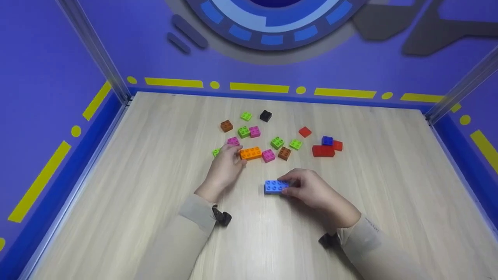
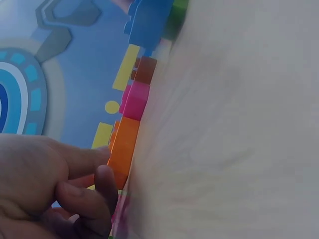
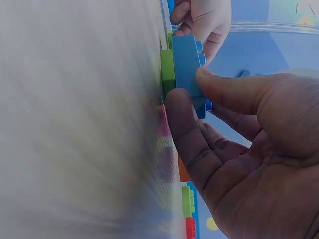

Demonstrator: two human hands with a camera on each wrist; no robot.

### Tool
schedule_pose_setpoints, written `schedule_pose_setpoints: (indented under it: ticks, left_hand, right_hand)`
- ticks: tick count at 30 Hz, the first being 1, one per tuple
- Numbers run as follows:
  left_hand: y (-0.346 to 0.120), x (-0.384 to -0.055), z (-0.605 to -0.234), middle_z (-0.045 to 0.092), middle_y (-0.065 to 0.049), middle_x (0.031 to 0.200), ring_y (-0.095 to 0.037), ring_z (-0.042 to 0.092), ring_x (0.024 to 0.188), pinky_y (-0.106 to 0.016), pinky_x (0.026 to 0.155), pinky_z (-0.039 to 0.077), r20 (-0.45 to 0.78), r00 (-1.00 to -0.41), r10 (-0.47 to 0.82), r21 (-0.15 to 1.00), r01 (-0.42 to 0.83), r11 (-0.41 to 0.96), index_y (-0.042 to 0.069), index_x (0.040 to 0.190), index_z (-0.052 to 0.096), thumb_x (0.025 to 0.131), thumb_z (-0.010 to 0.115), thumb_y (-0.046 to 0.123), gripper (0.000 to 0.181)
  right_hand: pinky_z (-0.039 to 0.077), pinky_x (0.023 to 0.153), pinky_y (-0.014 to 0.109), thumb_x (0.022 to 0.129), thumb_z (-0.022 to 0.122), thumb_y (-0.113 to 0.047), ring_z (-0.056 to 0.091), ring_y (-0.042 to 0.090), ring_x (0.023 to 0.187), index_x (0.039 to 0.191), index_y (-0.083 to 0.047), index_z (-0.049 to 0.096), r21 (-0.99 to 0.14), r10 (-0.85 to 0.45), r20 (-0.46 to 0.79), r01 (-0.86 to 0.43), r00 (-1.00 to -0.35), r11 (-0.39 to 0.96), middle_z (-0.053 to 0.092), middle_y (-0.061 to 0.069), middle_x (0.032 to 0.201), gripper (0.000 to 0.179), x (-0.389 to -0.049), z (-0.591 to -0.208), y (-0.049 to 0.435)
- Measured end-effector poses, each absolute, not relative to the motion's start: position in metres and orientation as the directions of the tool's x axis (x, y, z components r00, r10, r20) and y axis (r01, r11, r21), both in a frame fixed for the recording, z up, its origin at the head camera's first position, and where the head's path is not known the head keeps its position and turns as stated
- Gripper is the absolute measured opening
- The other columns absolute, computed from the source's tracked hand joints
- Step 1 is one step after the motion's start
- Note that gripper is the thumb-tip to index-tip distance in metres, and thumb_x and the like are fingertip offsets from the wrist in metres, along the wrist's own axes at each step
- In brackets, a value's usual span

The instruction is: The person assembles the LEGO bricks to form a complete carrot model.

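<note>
My left hand (image 1: 225, 166) is at the left end of an orange brick (image 1: 252, 153), thumb on the near side and forefinger on the far side. The orange brick lies low along the table in the left wrist view. My right hand (image 1: 312, 189) pinches a light blue eight-stud brick (image 1: 272, 187) by its right end, between thumb and fingers, studs up. Under the blue brick, a green piece (image 3: 168, 69) shows in the right wrist view; it is hidden from above. A pink brick (image 1: 268, 155) sits just right of the orange one.
Behind the hands lie several small bricks: brown (image 1: 284, 153), green (image 1: 277, 142), pink (image 1: 255, 131) and black (image 1: 265, 116). To the right, a long red brick (image 1: 323, 151) sits by a dark blue one (image 1: 327, 140). Blue walls (image 1: 264, 70) border the wooden table (image 1: 389, 194).
</note>
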State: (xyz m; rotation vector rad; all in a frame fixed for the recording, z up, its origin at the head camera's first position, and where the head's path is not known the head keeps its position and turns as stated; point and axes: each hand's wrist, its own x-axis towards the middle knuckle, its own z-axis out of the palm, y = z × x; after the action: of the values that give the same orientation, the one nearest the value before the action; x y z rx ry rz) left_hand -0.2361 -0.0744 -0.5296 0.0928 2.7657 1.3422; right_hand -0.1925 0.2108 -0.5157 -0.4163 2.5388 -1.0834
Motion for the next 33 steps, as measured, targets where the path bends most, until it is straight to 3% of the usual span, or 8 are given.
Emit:
schedule_pose_setpoints:
  ticks: [7,19,26,33]
  left_hand:
    - [-0.074,-0.237,-0.534,0.068,-0.017,0.150,-0.034,0.067,0.142,-0.046,0.125,0.055,-0.011,-0.998,0.063,0.781,0.031,0.623,0.002,0.149,0.070,0.109,0.072,0.009,0.041]
    - [-0.075,-0.235,-0.536,0.068,-0.020,0.152,-0.036,0.067,0.142,-0.046,0.123,0.056,-0.025,-0.999,0.041,0.825,0.003,0.565,0.000,0.147,0.071,0.105,0.075,0.008,0.044]
    - [-0.081,-0.234,-0.538,0.075,-0.016,0.137,-0.026,0.073,0.113,-0.038,0.098,0.064,0.030,-1.000,0.002,0.867,0.027,0.498,0.002,0.138,0.076,0.097,0.081,0.007,0.041]
    - [-0.086,-0.231,-0.540,0.079,-0.010,0.131,-0.013,0.062,0.079,-0.021,0.068,0.052,0.037,-0.999,0.028,0.926,0.044,0.376,0.010,0.134,0.078,0.097,0.085,0.011,0.037]
  right_hand:
    - [0.060,0.094,0.034,0.102,0.085,-0.012,0.067,0.022,0.101,0.135,-0.018,0.084,-0.741,-0.393,-0.203,-0.123,-0.897,0.661,0.081,0.003,0.127,0.034,-0.192,-0.517,0.211]
    - [0.059,0.093,0.032,0.102,0.085,-0.013,0.066,0.021,0.101,0.134,-0.014,0.084,-0.737,-0.418,-0.169,-0.167,-0.893,0.655,0.081,0.006,0.126,0.032,-0.193,-0.516,0.212]
    - [0.059,0.092,0.029,0.102,0.084,-0.014,0.066,0.021,0.100,0.136,-0.015,0.083,-0.734,-0.411,-0.175,-0.160,-0.895,0.660,0.081,0.006,0.127,0.033,-0.194,-0.515,0.212]
    - [0.060,0.094,0.033,0.102,0.084,-0.013,0.067,0.022,0.100,0.137,-0.016,0.083,-0.736,-0.405,-0.201,-0.135,-0.892,0.663,0.081,0.005,0.127,0.034,-0.194,-0.514,0.212]
